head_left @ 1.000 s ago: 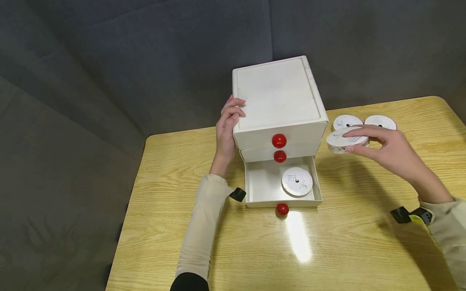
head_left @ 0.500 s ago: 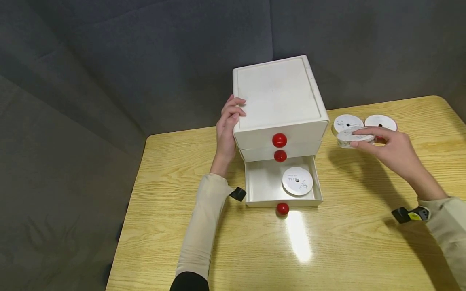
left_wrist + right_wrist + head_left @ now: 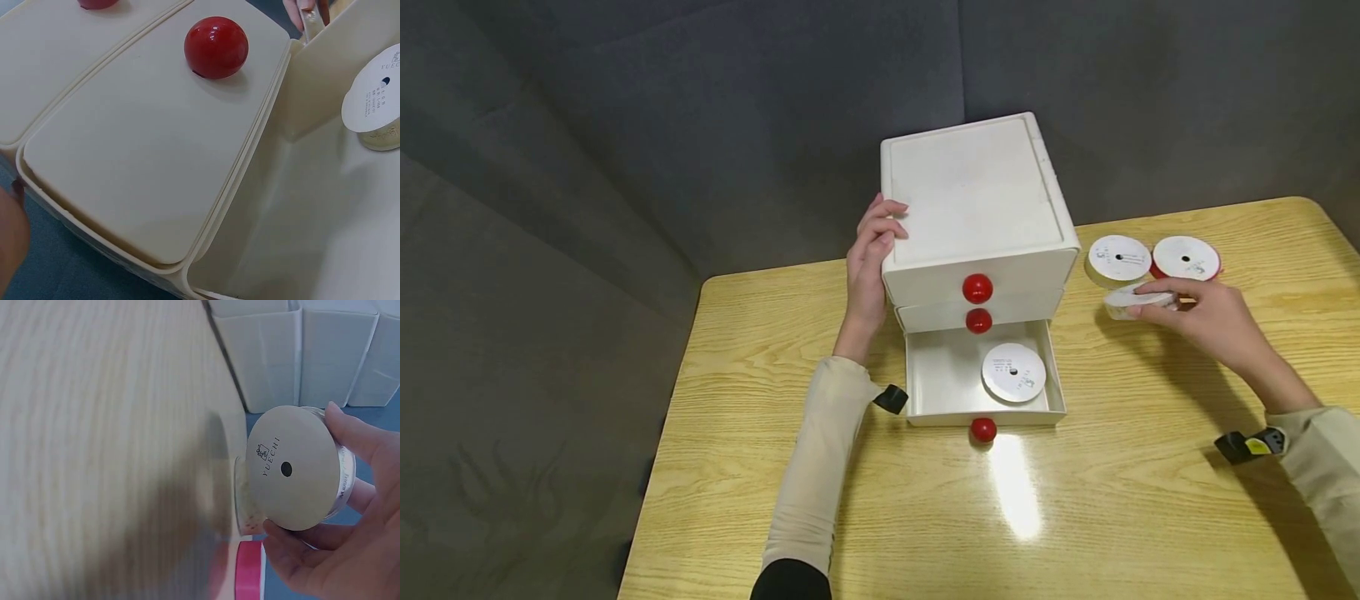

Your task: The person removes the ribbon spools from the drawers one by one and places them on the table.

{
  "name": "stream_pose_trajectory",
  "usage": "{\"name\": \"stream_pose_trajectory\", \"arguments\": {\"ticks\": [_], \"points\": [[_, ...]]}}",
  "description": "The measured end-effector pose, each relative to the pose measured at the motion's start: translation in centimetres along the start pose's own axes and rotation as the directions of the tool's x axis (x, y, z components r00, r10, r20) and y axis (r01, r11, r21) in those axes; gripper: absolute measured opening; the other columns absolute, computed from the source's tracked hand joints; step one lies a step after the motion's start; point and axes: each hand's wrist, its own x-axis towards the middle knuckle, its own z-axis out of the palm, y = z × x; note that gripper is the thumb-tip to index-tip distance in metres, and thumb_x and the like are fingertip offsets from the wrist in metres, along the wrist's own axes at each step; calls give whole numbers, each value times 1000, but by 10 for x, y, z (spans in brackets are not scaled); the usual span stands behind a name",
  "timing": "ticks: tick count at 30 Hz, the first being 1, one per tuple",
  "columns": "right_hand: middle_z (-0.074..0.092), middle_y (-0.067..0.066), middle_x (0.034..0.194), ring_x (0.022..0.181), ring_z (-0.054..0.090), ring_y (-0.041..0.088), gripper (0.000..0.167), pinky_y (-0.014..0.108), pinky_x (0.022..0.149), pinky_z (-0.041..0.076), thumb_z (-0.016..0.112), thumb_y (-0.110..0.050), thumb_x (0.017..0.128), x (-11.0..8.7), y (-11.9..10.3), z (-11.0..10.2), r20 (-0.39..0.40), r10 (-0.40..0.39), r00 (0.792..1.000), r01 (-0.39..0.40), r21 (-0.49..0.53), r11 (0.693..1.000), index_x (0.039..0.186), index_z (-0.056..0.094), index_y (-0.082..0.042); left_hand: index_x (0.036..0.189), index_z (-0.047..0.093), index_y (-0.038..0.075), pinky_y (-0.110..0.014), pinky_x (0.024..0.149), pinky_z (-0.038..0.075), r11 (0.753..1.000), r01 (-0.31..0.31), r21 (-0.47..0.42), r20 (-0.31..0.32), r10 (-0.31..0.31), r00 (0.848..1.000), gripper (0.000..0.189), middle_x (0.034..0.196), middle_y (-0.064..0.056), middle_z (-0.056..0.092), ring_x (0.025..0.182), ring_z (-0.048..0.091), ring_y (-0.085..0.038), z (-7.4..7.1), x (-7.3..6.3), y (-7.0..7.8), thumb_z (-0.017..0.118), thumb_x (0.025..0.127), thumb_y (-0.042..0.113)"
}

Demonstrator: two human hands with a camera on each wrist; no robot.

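My right hand pinches a white-faced ribbon spool, held over the table by its flat sides. In the right wrist view this spool shows a printed face with a dark centre hole and pale patterned ribbon. My left hand rests against the left side of a white drawer cabinet, fingertips over its top edge. The cabinet's bottom drawer is pulled out. Inside it, toward the right, lies another ribbon spool. In the left wrist view, only part of my left hand shows.
Two more spools lie at the table's back right: one with pale ribbon, one with red ribbon. Red round knobs stick out from the drawer fronts. A dark curtain hangs behind the wooden table.
My right hand and its spool moved right, away from the cabinet, then a little toward me, uncovering the two spools behind. The left hand and the cabinet stayed put.
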Motion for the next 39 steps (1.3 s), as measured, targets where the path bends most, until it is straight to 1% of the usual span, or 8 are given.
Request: {"name": "stream_pose_trajectory", "arguments": {"ticks": [8,13,17,19,22,24,32,39], "points": [[66,2,92,76,49,9,44,25,59,39,85,-36,86,-2,6,3,31,9,999,-8,-47,999,116,76,-5,89,59,0,-37,126,18,1000,-3,-10,0,3,1000,25,125,4,60,150,30,-19,-1,0,0,43,95,19],[69,18,111,85,51,8,48,16,65,39,85,-34,86,0,10,8,55,-11,998,14,-64,998,122,74,-5,89,59,1,-36,126,18,1000,13,5,-5,-13,1000,25,126,-2,61,150,31,-17,-2,-1,1,43,94,19],[65,26,127,100,54,18,56,13,72,39,86,-30,85,2,14,9,92,-35,995,41,-66,997,131,68,-3,92,57,-6,-37,126,18,1000,18,20,-6,-17,1000,29,128,-9,60,149,31,-17,-2,-2,1,42,95,19],[67,24,113,93,53,24,59,19,68,37,86,-28,84,2,16,9,121,-63,991,73,-82,994,134,66,-2,92,57,-6,-37,126,18,1000,18,18,-7,-17,1000,29,128,-9,60,149,31,-17,-2,-2,1,43,95,20],[59,12,84,76,47,19,59,27,61,32,88,-22,82,2,19,11,155,-124,980,143,-118,983,132,66,-1,89,59,0,-37,126,18,1000,20,6,-10,-20,1000,26,127,-4,61,149,31,-17,-1,-2,1,43,95,20],[47,3,76,67,38,14,58,30,58,28,88,-19,81,2,22,11,167,-165,972,189,-136,973,131,66,0,89,59,1,-37,126,18,1000,15,-3,-8,-15,1000,25,126,0,61,149,31,-18,0,-2,1,44,95,20],[49,2,78,61,38,9,60,28,55,30,89,-15,80,3,23,12,192,-206,959,234,-137,962,133,66,2,91,56,-6,-37,126,18,1000,-6,-8,-3,6,1000,29,125,3,60,149,31,-19,1,-2,1,43,95,20],[63,9,93,60,38,7,64,28,54,34,92,-7,73,6,24,15,185,-283,941,311,-139,940,131,66,4,92,57,-6,-37,126,18,1000,-5,-8,0,5,1000,30,125,3,60,149,31,-19,2,-2,1,43,95,20]]}}
